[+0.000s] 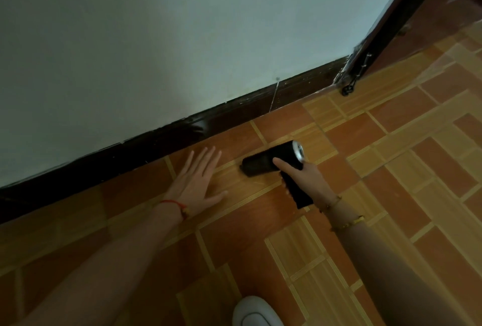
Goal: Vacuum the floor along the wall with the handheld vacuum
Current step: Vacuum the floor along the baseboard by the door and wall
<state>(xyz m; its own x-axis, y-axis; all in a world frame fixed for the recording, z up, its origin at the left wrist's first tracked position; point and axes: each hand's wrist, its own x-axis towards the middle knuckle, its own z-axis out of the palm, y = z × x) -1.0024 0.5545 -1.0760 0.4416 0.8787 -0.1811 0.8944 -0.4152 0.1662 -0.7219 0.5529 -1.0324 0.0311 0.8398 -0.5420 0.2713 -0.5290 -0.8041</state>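
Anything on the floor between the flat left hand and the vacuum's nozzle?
No: head view shows only bare orange-and-tan tiled floor between the left hand and the black handheld vacuum.

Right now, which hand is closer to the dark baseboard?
Left. The left hand lies flat on the floor, fingertips almost at the baseboard; the right hand grips the vacuum farther out.

Behind the left grip (194,182) a red cord (173,203) circles the wrist, with a small gold-toned bead (185,212) on its side away from the skirting (156,148). The left forearm (99,263) is bare. Behind the right grip (306,178) sits a gold-toned chain (331,201); a second chain (348,224), farther from the skirting, bears a small blocky charm (361,218). Whether the right forearm (386,268) is sleeved I cannot tell. Farthest from the skirting, a white rounded shoe toe (254,311) shows a grey oval mark.
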